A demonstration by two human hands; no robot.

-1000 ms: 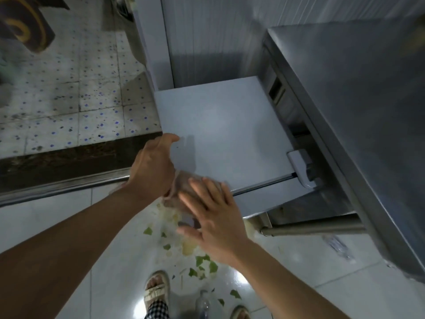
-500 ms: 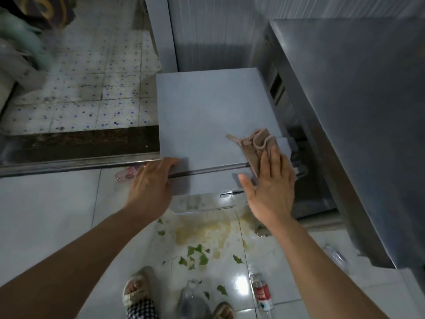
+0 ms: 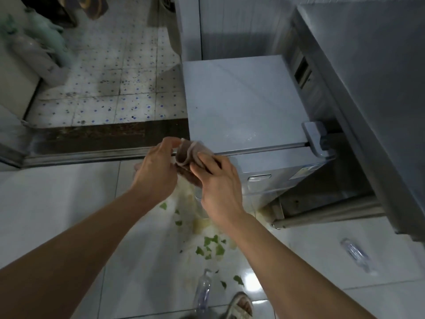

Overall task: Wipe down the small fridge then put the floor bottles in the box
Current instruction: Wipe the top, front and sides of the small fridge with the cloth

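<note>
The small pale-blue fridge stands under a steel counter, its top facing me. In front of its near left corner both hands hold a folded brownish cloth in the air. My left hand pinches the cloth's left edge. Fingers of my right hand curl over its right side. A clear empty bottle lies on the floor by my foot. Another clear bottle lies on the tiles at the right.
The steel counter overhangs the fridge at the right, with a metal leg rail below. Green leaf scraps and a yellowish spill cover the white tiles ahead of my sandalled foot. A dark threshold leads to a speckled-tile room.
My right hand has pulled the cloth off the fridge top, back to the front left corner. My left hand has left the fridge edge and taken hold of the cloth.
</note>
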